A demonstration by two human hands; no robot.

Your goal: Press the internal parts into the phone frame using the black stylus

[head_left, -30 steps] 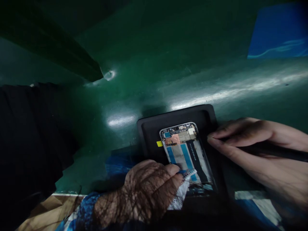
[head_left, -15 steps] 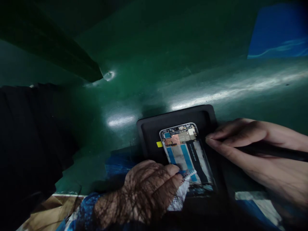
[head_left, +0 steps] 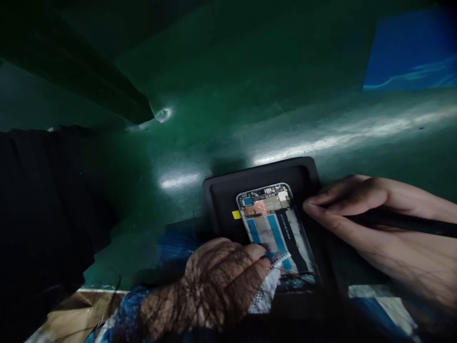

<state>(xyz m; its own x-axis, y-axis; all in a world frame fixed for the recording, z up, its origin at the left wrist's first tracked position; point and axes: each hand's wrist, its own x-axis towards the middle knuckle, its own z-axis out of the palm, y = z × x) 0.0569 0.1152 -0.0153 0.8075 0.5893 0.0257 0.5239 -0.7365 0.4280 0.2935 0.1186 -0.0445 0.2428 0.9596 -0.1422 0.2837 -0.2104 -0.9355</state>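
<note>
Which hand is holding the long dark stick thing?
The right hand holds the thin dark tool, beside the opened phone. The left hand holds no stick; it rests at the phone's near end.

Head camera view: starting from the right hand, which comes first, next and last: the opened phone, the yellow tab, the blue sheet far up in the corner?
1. Opened phone: just left of the right hand, whose fingers sit at its edge.
2. Yellow tab: beyond the phone's left side.
3. Blue sheet: far off, top right corner.
</note>
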